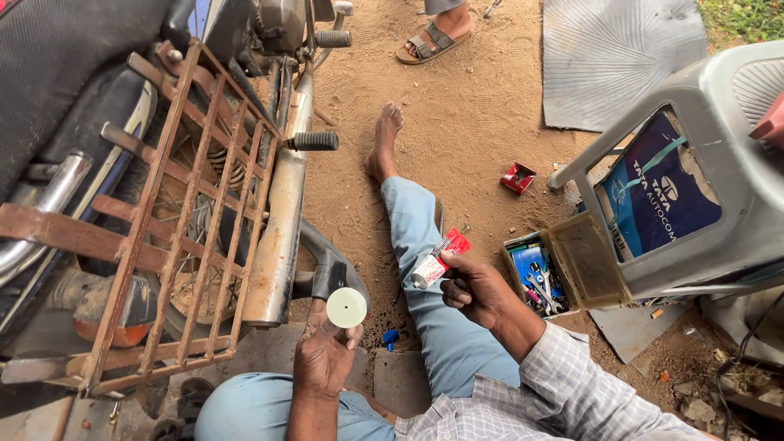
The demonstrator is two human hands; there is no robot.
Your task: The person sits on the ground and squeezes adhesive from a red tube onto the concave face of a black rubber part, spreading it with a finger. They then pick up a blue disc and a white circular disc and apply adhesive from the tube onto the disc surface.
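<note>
My left hand (324, 357) holds up a small pale green round disc (346, 307) between thumb and fingers, close to the motorcycle's rusty exhaust pipe (278, 237). Just to the right, over my outstretched leg in light blue trousers (425, 310), my right hand (476, 291) grips a small red and white tube (438, 260) with its open end pointing left toward the disc. A small blue cap (390, 336) lies on the ground beside my leg.
A motorcycle with a rusty side grille (171, 229) fills the left. At right, a grey plastic chair (694, 188) lies tipped over beside an open box of spanners (539, 282). A red packet (518, 177) lies on the dirt. Another person's sandalled foot (433, 39) stands at top.
</note>
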